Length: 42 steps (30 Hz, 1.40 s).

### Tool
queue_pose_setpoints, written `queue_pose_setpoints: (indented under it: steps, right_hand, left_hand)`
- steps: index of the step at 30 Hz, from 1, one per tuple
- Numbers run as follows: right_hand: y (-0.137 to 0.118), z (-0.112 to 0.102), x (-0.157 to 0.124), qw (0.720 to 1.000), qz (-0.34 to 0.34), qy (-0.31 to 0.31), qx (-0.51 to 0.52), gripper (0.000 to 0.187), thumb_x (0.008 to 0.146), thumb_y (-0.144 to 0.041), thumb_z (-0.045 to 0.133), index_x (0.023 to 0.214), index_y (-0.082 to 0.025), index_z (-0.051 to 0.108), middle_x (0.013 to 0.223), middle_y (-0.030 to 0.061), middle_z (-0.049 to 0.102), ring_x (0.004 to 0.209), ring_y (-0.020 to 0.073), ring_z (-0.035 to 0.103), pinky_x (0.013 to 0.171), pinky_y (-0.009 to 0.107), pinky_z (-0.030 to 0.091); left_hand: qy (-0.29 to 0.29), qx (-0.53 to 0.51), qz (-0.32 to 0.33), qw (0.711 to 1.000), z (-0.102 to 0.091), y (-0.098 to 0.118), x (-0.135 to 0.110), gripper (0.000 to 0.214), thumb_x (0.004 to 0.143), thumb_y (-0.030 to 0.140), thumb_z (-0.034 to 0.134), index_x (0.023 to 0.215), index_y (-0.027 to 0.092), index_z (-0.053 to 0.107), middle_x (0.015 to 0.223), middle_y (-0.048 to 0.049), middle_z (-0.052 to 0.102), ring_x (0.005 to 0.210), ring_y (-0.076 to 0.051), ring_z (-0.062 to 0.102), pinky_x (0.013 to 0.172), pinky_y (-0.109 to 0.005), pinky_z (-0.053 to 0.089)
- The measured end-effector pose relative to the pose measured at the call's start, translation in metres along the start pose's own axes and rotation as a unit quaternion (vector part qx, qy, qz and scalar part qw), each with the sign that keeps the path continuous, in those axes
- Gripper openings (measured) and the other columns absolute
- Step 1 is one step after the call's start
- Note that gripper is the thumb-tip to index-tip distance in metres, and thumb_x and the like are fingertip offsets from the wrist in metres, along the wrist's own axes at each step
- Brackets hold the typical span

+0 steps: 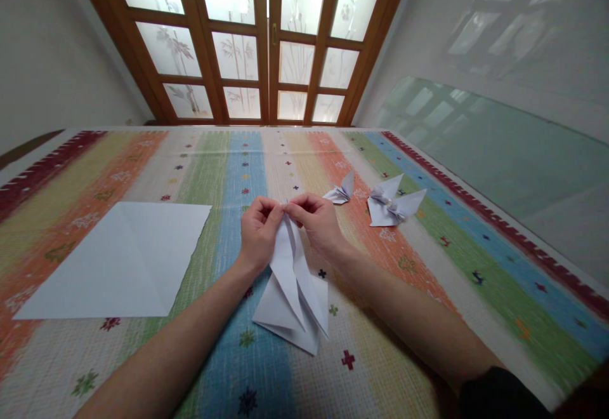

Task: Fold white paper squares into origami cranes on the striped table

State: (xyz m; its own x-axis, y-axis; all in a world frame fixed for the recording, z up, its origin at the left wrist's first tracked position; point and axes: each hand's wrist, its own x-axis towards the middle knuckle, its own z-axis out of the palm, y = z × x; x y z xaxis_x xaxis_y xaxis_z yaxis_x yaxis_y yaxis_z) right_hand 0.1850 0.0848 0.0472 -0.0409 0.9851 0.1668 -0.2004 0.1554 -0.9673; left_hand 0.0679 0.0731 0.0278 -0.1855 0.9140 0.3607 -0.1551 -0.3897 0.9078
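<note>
A partly folded white paper figure [291, 273] lies in the middle, its long pointed flaps spreading toward me. At its narrow far tip, my left hand [259, 232] pinches the paper from the left between thumb and finger. My right hand [316, 221] pinches the same tip from the right, and the two thumbs nearly meet there. The fingers hide the very end of the tip. Several long flaps hang apart below the hands, above a wider folded base near the cloth.
A white paper sheet [121, 260] with a torn right edge and faint creases lies at the left. Beyond my right hand sit a small folded paper piece [340, 192] and a larger folded paper figure [392, 202]. A striped tablecloth [200, 355] lies under everything; wood-framed glass doors [264, 51] stand behind.
</note>
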Motion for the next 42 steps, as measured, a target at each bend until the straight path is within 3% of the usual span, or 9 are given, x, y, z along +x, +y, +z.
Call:
queue_pose_setpoints:
  steps: [13, 21, 27, 37, 42]
  right_hand:
    - [-0.001, -0.002, -0.001, 1.000, -0.020, -0.020, -0.013, 0.025, 0.066, -0.036, 0.073, 0.059, -0.020, 0.055, 0.053, -0.0069, 0.047, 0.049, 0.0078, 0.041, 0.050, 0.023, 0.037]
    - [0.000, 0.000, -0.004, 0.995, -0.070, 0.056, -0.033, 0.021, 0.068, -0.030, 0.072, 0.063, -0.020, 0.055, 0.058, -0.0056, 0.052, 0.055, 0.0089, 0.047, 0.055, 0.024, 0.040]
    - [-0.001, -0.004, -0.001, 1.000, -0.014, -0.013, 0.004, 0.023, 0.062, -0.037, 0.075, 0.074, -0.021, 0.065, 0.064, -0.0040, 0.060, 0.055, 0.0091, 0.048, 0.053, 0.024, 0.040]
    - [0.002, -0.012, 0.005, 0.999, -0.024, -0.042, 0.011, 0.018, 0.064, -0.036, 0.077, 0.068, -0.021, 0.069, 0.060, -0.0029, 0.062, 0.053, 0.0088, 0.047, 0.053, 0.025, 0.039]
    - [0.000, -0.010, 0.005, 0.997, 0.018, -0.045, 0.056, 0.019, 0.058, -0.036, 0.078, 0.068, -0.022, 0.072, 0.065, -0.0014, 0.067, 0.054, 0.0088, 0.047, 0.053, 0.025, 0.038]
  left_hand:
    - [-0.013, 0.013, 0.009, 1.000, -0.001, -0.002, -0.001, 0.029, 0.077, 0.041, 0.072, 0.066, 0.019, 0.058, 0.062, 0.0022, 0.056, 0.057, -0.011, 0.049, 0.055, -0.023, 0.042]
    - [-0.082, 0.031, -0.021, 0.996, 0.000, -0.003, -0.004, 0.028, 0.077, 0.044, 0.071, 0.071, 0.018, 0.063, 0.065, 0.0006, 0.062, 0.058, -0.012, 0.052, 0.056, -0.024, 0.043]
    - [-0.079, 0.015, -0.028, 0.996, -0.002, -0.002, -0.001, 0.027, 0.076, 0.043, 0.073, 0.069, 0.018, 0.066, 0.065, -0.0006, 0.064, 0.059, -0.013, 0.055, 0.058, -0.025, 0.045]
    - [-0.095, 0.013, -0.038, 0.995, -0.003, -0.004, -0.001, 0.026, 0.076, 0.041, 0.073, 0.067, 0.018, 0.065, 0.064, -0.0014, 0.064, 0.058, -0.013, 0.055, 0.057, -0.025, 0.043]
    - [-0.095, -0.001, -0.053, 0.994, -0.005, -0.006, 0.000, 0.029, 0.075, 0.043, 0.074, 0.066, 0.017, 0.063, 0.062, -0.0011, 0.063, 0.058, -0.013, 0.055, 0.057, -0.025, 0.042]
